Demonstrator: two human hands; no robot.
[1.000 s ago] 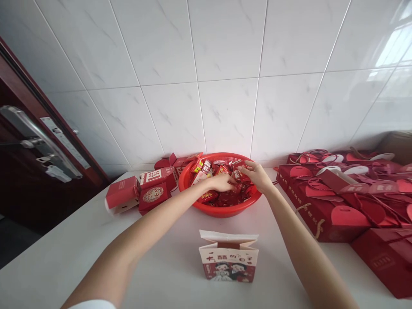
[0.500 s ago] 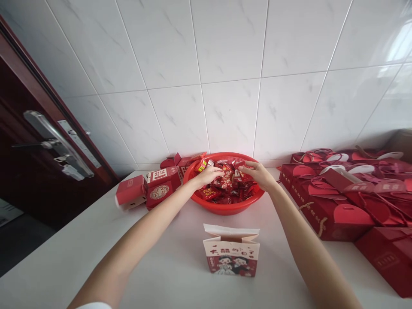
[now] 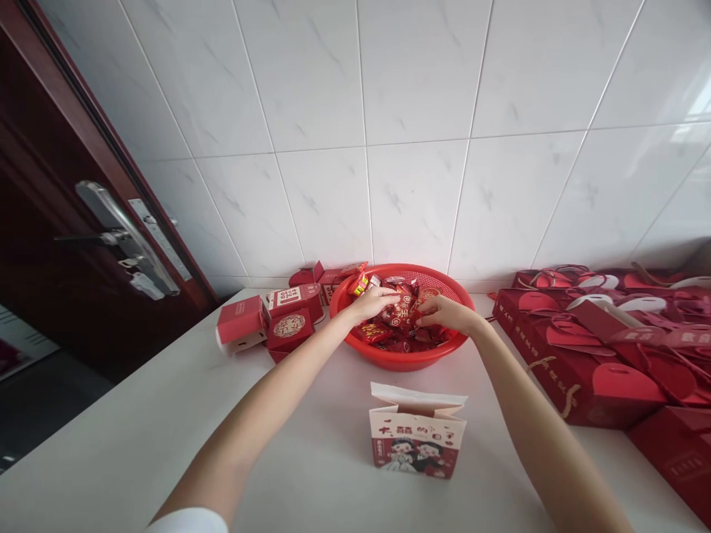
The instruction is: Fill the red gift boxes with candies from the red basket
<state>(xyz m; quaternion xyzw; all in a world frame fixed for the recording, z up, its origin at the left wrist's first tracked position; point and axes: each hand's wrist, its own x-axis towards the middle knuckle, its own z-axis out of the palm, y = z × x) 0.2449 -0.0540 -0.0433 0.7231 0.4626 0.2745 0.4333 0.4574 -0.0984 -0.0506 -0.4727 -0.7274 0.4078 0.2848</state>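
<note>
A red plastic basket (image 3: 408, 360) full of small wrapped candies stands by the wall. My left hand (image 3: 375, 302) is over its left half, fingers closed at the edge of a red candy packet (image 3: 404, 309) with pale lettering. On the right side of the basket, my right hand (image 3: 449, 314) points down among the candies with curled fingers. Its fingertips are partly hidden, so what they pinch cannot be made out. In front of the basket a small paper gift bag (image 3: 418, 444) with a cartoon couple stands upright, its top open.
Several small red boxes (image 3: 289, 333) sit left of the basket. Many red gift boxes (image 3: 555, 370) with cord handles crowd the right side of the white table (image 3: 311, 459). A tiled wall (image 3: 416, 192) rises behind; a dark door (image 3: 61, 244) is at the left.
My right hand has moved lower into the candies, from near the basket's back right. My left hand stays over the left half. The view has shifted slightly left.
</note>
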